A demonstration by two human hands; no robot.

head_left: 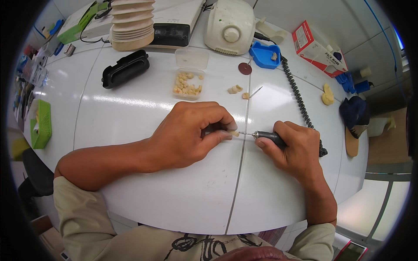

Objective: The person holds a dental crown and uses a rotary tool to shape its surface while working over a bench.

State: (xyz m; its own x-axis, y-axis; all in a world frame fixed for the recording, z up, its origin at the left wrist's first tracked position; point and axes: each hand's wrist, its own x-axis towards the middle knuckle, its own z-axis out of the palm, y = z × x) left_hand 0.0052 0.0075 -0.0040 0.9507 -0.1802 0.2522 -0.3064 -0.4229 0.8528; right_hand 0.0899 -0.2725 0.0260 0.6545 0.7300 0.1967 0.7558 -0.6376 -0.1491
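Observation:
Between the thumb and forefinger of my left hand (pixel 191 130) sits a small cream-coloured dental crown (pixel 235 133), pinched at the middle of the white table. My right hand (pixel 294 145) grips the black rotary handpiece (pixel 271 138) like a pen. Its thin metal bur (pixel 246 133) points left at the crown; whether the tip touches it I cannot tell. A coiled black cord (pixel 298 93) runs from the handpiece area to the back. Beyond my left hand stands an open clear plastic box (pixel 188 95) of several tooth-coloured pieces (pixel 188 85). More cream pieces (pixel 235 89) lie right of it.
A white control unit (pixel 230 28) with a knob stands at the back, near a blue tray (pixel 265 56) and a brown disc (pixel 244 68). A black case (pixel 125 69) and a ribbed hose (pixel 133 24) are back left. A green basket (pixel 41 125) sits far left, a mask box (pixel 319 48) back right.

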